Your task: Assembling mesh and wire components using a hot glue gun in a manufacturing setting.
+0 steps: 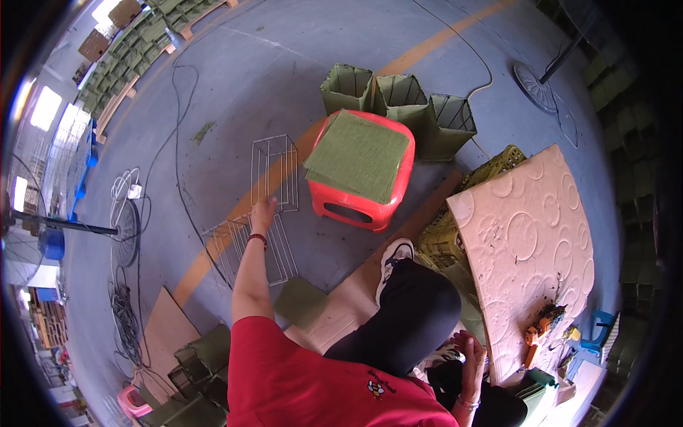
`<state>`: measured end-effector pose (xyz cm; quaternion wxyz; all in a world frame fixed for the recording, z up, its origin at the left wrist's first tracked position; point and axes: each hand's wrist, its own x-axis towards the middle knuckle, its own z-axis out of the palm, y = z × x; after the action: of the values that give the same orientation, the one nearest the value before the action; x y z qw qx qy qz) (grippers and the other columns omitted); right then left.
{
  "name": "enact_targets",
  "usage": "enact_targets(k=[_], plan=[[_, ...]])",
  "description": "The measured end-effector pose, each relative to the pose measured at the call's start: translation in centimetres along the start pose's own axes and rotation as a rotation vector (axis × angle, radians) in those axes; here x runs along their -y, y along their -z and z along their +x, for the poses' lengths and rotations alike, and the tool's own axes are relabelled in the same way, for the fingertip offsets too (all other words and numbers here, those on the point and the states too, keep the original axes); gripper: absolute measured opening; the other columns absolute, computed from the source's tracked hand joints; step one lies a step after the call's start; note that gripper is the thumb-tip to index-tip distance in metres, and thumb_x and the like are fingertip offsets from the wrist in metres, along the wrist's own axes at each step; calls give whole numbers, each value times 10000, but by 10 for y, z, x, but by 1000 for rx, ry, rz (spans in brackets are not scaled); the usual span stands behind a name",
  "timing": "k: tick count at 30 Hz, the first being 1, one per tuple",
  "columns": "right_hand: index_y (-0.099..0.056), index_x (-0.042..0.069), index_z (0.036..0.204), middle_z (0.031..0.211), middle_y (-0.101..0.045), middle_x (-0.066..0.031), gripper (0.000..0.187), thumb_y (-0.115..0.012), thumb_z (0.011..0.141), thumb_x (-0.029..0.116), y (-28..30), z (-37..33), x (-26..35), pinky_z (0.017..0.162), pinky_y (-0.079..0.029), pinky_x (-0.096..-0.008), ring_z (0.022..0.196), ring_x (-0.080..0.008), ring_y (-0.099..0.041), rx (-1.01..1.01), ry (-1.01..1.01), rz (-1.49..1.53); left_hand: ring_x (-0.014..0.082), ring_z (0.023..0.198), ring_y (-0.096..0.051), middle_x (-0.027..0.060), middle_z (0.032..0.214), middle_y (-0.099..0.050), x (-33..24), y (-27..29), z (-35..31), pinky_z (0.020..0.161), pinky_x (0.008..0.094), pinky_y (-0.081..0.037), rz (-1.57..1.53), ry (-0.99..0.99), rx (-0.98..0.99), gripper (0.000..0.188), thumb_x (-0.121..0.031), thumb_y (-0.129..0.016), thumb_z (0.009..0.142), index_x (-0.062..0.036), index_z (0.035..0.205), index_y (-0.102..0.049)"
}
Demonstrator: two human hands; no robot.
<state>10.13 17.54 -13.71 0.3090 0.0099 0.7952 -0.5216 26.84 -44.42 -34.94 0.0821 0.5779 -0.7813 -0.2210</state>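
Note:
My left hand (262, 215) reaches forward over the floor, its fingers closed at the top end of a wire frame (279, 249) made of thin metal rods. Just beyond it stands a second wire frame (292, 171), partly overlapping in view. To the right, a red plastic stool (341, 203) bears a stack of green fabric sheets (359, 153). My right hand (469, 361) rests beside my bent knee, fingers loosely curled and a little apart, with nothing visible in it. A green fabric piece (300, 302) lies on the floor below the wire frames.
Several green fabric-covered boxes (402, 99) stand behind the stool. A pink patterned board (530, 235) lies over yellow crates (441, 238) at right, with an orange tool (537, 334) on it. Cables (176, 135) and a fan stand (128, 231) are at left.

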Motion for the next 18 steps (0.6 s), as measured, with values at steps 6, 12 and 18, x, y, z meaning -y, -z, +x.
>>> enact_targets(k=[6, 12, 18], plan=[[-591, -47, 1134, 997, -668, -137, 381, -456, 984, 276, 3, -23, -1, 809, -485, -300, 923, -195, -641, 31, 49, -27, 308, 1226, -433, 117, 1233, -516, -13, -25, -44, 997, 499, -371, 226, -77, 53, 425, -332, -724, 744, -116, 1096, -624], [-595, -48, 1121, 972, -671, -137, 386, -458, 979, 283, 11, -50, -22, 803, -486, -298, 921, -194, -638, 13, 110, -50, 274, 1204, -453, 87, 1187, -525, -35, -41, -50, 958, 583, -368, 494, -67, 55, 465, -353, -785, 674, -127, 1061, -661], [-610, -41, 1100, 940, -677, -98, 423, -460, 979, 336, 21, -62, -30, 770, -475, -273, 890, -157, -638, 7, 111, -110, 340, 1078, -550, 146, 1259, -490, -12, 11, 2, 830, 550, -453, 457, -198, -178, 366, -349, -701, 783, -70, 1012, -642]])
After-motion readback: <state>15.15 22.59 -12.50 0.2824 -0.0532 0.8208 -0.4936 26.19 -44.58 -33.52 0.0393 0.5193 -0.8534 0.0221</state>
